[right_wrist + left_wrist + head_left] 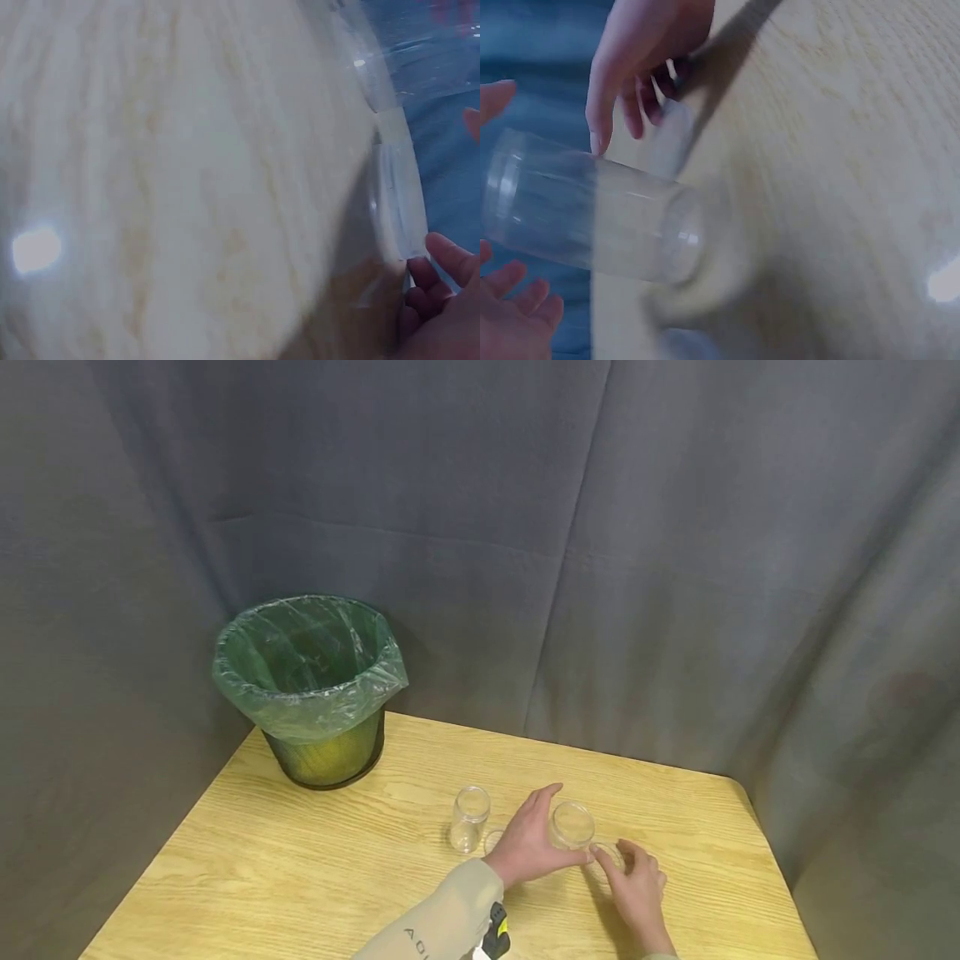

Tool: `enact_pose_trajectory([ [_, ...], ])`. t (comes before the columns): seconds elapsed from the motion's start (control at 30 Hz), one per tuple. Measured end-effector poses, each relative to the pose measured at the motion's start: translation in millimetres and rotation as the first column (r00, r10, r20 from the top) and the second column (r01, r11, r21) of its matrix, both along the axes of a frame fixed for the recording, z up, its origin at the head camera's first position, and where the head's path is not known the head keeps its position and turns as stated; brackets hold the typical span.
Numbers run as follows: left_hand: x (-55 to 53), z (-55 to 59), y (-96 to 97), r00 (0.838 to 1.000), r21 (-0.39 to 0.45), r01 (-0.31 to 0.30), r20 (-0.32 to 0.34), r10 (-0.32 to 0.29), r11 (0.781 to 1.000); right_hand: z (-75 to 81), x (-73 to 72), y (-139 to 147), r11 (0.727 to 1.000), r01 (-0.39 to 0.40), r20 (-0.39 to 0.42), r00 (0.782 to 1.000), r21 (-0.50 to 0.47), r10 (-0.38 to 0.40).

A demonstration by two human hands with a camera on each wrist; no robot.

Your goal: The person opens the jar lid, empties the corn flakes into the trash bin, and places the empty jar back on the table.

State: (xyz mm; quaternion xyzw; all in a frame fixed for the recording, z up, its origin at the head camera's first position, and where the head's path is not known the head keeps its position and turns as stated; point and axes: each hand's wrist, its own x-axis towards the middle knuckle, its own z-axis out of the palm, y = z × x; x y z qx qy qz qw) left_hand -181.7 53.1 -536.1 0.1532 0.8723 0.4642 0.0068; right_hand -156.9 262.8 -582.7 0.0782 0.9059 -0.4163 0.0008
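Observation:
A clear cylindrical jar (573, 827) stands between the spread thumb and fingers of my left hand (532, 843). In the left wrist view, gaps show between those fingers and the jar (592, 206). My right hand (636, 885) is just to the right, thumb extended toward the jar and fingers loosely bent. Beside its fingertips is a clear round lid (394, 202), which the head view shows between thumb and fingers. Left of my left hand stands a second clear jar (469, 820). Another clear round piece (492, 841) lies next to it, partly hidden by the hand.
A bin (330, 756) lined with a green plastic bag (307, 714) stands at the back left corner of the wooden table (300, 860). Grey curtains (480, 568) hang behind the table and along its sides.

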Motion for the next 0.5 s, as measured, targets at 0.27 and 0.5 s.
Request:
enact_pose_trajectory([
  [0.27, 0.1, 41.3, -16.4, 0.990, 0.042, 0.037, -0.135, -0.031, 0.998, 24.5, -7.2, 2, 0.995, 0.028, -0.013, 0.999, -0.098, -0.029],
  [0.5, -16.5, 75.4, -49.6, 0.965, 0.051, 0.011, -0.261, 0.002, 0.999, 61.8, -20.8, -1, 0.993, 0.022, -0.133, 0.990, -0.114, -0.037],
])
